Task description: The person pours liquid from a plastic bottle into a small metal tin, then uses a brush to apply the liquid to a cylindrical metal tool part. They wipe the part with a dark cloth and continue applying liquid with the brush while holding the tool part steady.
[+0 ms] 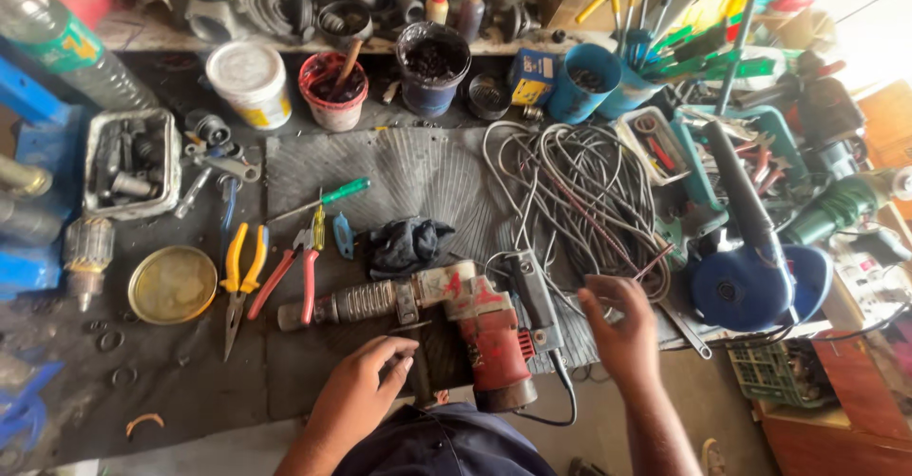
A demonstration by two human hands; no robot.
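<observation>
Red hammer drill [456, 319] lies on the tabletop [190, 381], looks heavy and rigid; best gripped at body and handle. Left hand [366, 376] pinches its dark side handle [418, 367]; right hand [617, 329] hovers half-open beside the cord [570, 395].

This is a repair workshop. The grimy surface [190, 362] is crowded with hand tools: yellow-handled pliers [242, 276], a green screwdriver [323, 198], a red rotary hammer drill [446, 319], a blue blower [750, 267], tangled cables [579, 191], and tubs [252, 82] of grease and spare parts along the back.
</observation>
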